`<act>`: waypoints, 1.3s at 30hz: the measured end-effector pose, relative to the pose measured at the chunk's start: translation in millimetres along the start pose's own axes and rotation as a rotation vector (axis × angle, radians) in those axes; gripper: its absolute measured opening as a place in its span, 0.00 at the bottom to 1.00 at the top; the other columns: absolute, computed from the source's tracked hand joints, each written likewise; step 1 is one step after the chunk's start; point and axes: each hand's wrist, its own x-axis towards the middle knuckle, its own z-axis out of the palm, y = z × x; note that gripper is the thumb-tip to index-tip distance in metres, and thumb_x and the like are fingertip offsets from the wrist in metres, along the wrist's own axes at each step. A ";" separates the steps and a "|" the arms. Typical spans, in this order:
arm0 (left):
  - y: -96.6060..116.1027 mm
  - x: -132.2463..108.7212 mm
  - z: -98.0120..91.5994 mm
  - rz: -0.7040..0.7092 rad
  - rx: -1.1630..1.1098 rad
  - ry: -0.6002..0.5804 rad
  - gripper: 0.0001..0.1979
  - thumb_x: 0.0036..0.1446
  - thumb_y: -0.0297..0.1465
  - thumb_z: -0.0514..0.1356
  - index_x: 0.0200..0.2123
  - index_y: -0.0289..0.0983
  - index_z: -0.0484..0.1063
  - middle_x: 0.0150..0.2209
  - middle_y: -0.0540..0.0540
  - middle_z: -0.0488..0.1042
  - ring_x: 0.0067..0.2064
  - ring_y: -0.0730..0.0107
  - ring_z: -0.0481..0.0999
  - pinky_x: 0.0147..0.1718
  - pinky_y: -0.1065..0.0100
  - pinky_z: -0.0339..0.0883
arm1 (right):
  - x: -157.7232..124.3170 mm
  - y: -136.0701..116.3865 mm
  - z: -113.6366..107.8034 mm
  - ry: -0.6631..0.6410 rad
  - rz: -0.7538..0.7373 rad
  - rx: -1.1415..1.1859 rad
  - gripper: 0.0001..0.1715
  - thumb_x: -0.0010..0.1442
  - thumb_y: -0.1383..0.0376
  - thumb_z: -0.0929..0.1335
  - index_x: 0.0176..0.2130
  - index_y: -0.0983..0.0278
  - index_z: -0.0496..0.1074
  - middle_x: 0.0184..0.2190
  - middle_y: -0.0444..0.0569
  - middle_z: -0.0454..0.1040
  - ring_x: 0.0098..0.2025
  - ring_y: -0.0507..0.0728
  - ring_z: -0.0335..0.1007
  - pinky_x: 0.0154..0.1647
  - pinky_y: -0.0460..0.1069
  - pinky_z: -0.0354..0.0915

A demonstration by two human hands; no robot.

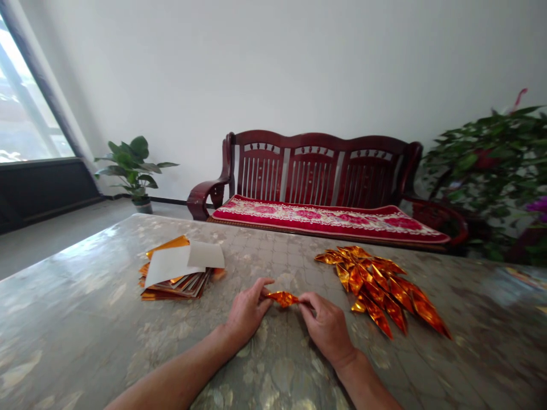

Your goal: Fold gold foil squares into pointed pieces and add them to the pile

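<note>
A folded foil piece (282, 298) is held at the middle of the tabletop (273, 364), its long axis laid crosswise, roughly along the far edge, with one pointed tip turned toward the left edge and the other toward the right. The left tip is taken between the thumb and forefinger of the left hand (247, 312), whose forefinger is stretched out above it; the right tip is pinched by the thumb and curled forefinger of the right hand (328, 329), and little gap is left in either grip. Toward the far left corner, a paper stack (173, 273) is set well in from the edges. On the right, foil pieces are gathered in a pile (378, 282), most points being slanted toward the near right. Between stack and pile, a broad strip of patterned surface is left open up to the far edge, beyond which a wooden bench (314, 176) is seen.
</note>
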 end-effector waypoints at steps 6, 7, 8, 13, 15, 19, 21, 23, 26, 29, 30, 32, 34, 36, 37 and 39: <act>-2.7 0.2 1.3 -0.002 -0.035 0.017 0.20 0.54 0.22 0.58 0.49 0.44 0.70 0.35 0.54 0.81 0.37 0.69 0.79 0.38 0.72 0.67 | 0.9 -3.5 -1.7 -0.070 -0.071 -0.004 0.08 0.65 0.70 0.64 0.36 0.60 0.70 0.30 0.45 0.77 0.33 0.54 0.75 0.36 0.47 0.65; -2.5 0.2 1.1 0.000 -0.041 0.017 0.19 0.54 0.22 0.58 0.48 0.44 0.70 0.34 0.54 0.80 0.36 0.70 0.79 0.38 0.72 0.67 | 0.9 -3.5 -1.7 -0.077 -0.076 0.002 0.08 0.65 0.70 0.64 0.36 0.60 0.71 0.30 0.45 0.77 0.33 0.54 0.75 0.37 0.47 0.65; -2.0 0.2 0.7 0.002 -0.042 0.019 0.19 0.54 0.22 0.58 0.48 0.44 0.71 0.33 0.54 0.80 0.36 0.70 0.79 0.37 0.72 0.67 | 0.9 -3.4 -1.7 -0.080 -0.081 0.008 0.08 0.65 0.70 0.64 0.36 0.60 0.71 0.30 0.45 0.77 0.33 0.54 0.74 0.37 0.47 0.65; 0.0 0.8 -1.8 0.015 -0.041 0.022 0.18 0.54 0.23 0.57 0.49 0.42 0.70 0.32 0.54 0.80 0.35 0.70 0.79 0.36 0.72 0.66 | 0.3 -2.5 -0.7 -0.048 -0.087 0.040 0.09 0.66 0.70 0.64 0.35 0.60 0.72 0.29 0.45 0.76 0.33 0.54 0.74 0.37 0.47 0.64; -1.1 1.0 -1.7 0.002 -0.066 -0.005 0.20 0.54 0.24 0.57 0.50 0.42 0.69 0.32 0.54 0.80 0.35 0.70 0.79 0.37 0.72 0.67 | -0.2 -2.1 -0.6 -0.036 -0.075 0.040 0.10 0.66 0.70 0.64 0.35 0.60 0.72 0.29 0.44 0.76 0.33 0.54 0.74 0.37 0.46 0.64; -4.5 0.9 -0.4 -0.019 -0.085 -0.016 0.28 0.54 0.24 0.56 0.59 0.42 0.61 0.42 0.50 0.79 0.35 0.71 0.79 0.39 0.69 0.69 | -1.2 -0.3 -1.1 0.003 -0.009 0.034 0.09 0.64 0.72 0.65 0.34 0.60 0.73 0.29 0.44 0.77 0.33 0.54 0.74 0.37 0.46 0.65; -5.8 0.9 -0.2 -0.036 -0.052 -0.008 0.32 0.53 0.25 0.55 0.62 0.42 0.57 0.44 0.49 0.78 0.33 0.72 0.79 0.39 0.69 0.69 | -0.7 0.8 -1.8 0.036 0.011 0.030 0.10 0.63 0.73 0.65 0.34 0.60 0.73 0.29 0.44 0.76 0.33 0.53 0.73 0.37 0.46 0.65; -7.0 1.1 -0.5 -0.050 -0.022 -0.001 0.32 0.54 0.26 0.54 0.63 0.42 0.55 0.46 0.48 0.77 0.32 0.72 0.79 0.38 0.68 0.69 | 1.1 1.4 -3.4 0.087 0.026 0.033 0.10 0.63 0.73 0.65 0.34 0.60 0.73 0.31 0.44 0.77 0.35 0.54 0.73 0.39 0.46 0.65; -9.4 2.0 -1.0 -0.073 0.027 -0.005 0.32 0.55 0.28 0.54 0.64 0.43 0.54 0.47 0.48 0.76 0.33 0.71 0.79 0.37 0.68 0.69 | 5.9 1.4 -8.9 0.159 0.044 0.008 0.09 0.62 0.73 0.66 0.33 0.60 0.73 0.32 0.45 0.76 0.37 0.54 0.72 0.41 0.47 0.65; -12.3 2.9 -0.8 -0.063 0.056 -0.012 0.31 0.55 0.29 0.54 0.63 0.44 0.55 0.47 0.49 0.76 0.34 0.71 0.79 0.37 0.68 0.69 | 12.8 3.4 -19.6 0.207 0.063 -0.053 0.09 0.61 0.72 0.68 0.32 0.60 0.74 0.31 0.45 0.74 0.36 0.54 0.70 0.40 0.48 0.64; -13.2 3.2 -0.5 -0.059 0.063 -0.010 0.30 0.56 0.30 0.54 0.63 0.44 0.56 0.47 0.49 0.76 0.34 0.71 0.79 0.37 0.69 0.69 | 15.3 5.2 -24.4 0.218 0.072 -0.071 0.08 0.61 0.71 0.68 0.32 0.60 0.74 0.30 0.45 0.74 0.36 0.55 0.70 0.39 0.48 0.64; -14.4 3.5 0.2 -0.059 0.074 -0.005 0.28 0.56 0.31 0.54 0.62 0.44 0.57 0.46 0.49 0.76 0.33 0.71 0.78 0.36 0.69 0.69 | 20.3 10.7 -35.7 0.243 0.101 -0.097 0.07 0.61 0.71 0.68 0.32 0.60 0.74 0.31 0.45 0.74 0.36 0.55 0.70 0.40 0.48 0.64; -14.9 3.8 0.6 -0.062 0.082 -0.005 0.27 0.57 0.32 0.54 0.61 0.43 0.58 0.46 0.49 0.77 0.33 0.71 0.78 0.36 0.69 0.69 | 24.5 18.6 -48.4 0.276 0.139 -0.120 0.07 0.61 0.70 0.68 0.33 0.60 0.74 0.32 0.45 0.75 0.37 0.55 0.70 0.41 0.48 0.64; -14.8 4.0 0.6 -0.065 0.093 -0.015 0.27 0.58 0.33 0.53 0.61 0.43 0.58 0.46 0.49 0.77 0.33 0.71 0.78 0.37 0.68 0.69 | 27.1 27.9 -61.5 0.330 0.181 -0.136 0.07 0.60 0.70 0.68 0.32 0.60 0.74 0.32 0.45 0.75 0.37 0.55 0.71 0.42 0.48 0.65; -14.8 4.0 0.5 -0.067 0.101 -0.020 0.27 0.58 0.33 0.53 0.61 0.43 0.58 0.46 0.49 0.77 0.33 0.71 0.78 0.37 0.68 0.69 | 27.7 32.8 -67.9 0.361 0.206 -0.146 0.06 0.60 0.69 0.68 0.32 0.60 0.75 0.32 0.46 0.76 0.38 0.55 0.71 0.42 0.49 0.65; -14.8 4.1 0.2 -0.067 0.117 -0.028 0.26 0.59 0.34 0.52 0.61 0.43 0.58 0.46 0.48 0.77 0.33 0.70 0.78 0.38 0.67 0.69 | 27.9 43.0 -80.0 0.402 0.264 -0.163 0.06 0.60 0.66 0.67 0.32 0.61 0.75 0.32 0.46 0.76 0.38 0.56 0.71 0.42 0.49 0.65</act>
